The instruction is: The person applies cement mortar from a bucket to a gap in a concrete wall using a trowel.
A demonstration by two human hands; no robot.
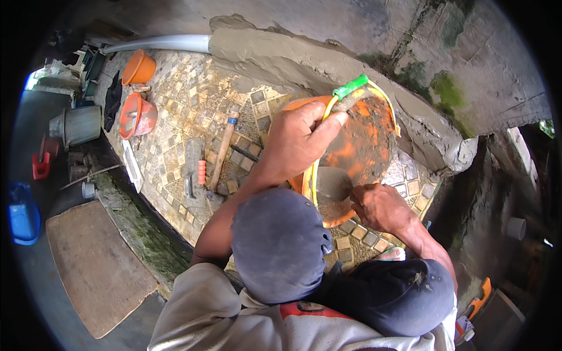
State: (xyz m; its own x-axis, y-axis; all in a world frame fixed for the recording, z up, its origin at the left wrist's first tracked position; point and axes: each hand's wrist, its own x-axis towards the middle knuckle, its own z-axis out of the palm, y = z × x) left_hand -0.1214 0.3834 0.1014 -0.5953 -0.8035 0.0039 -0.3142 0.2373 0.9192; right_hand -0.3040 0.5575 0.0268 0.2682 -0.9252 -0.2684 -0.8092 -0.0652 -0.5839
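Note:
An orange bucket [366, 137], its inside smeared with grey mortar, lies tipped in front of my knees. My left hand [301, 137] is closed on its yellow handle [314, 186], just below the green grip [350, 87]. Low in the bucket's mouth, my right hand [383, 206] has its fingers curled at a flat grey blade [333, 185], which looks like a trowel's. The handle end of that tool is hidden by my fingers.
A wooden-handled hammer [223, 149] and a red-handled trowel [201, 171] lie left on the tiles. Two orange tubs [139, 116] stand farther left. Fresh mortar [293, 55] runs along the wall base, around a grey pipe [158, 43]. A board [96, 266] lies lower left.

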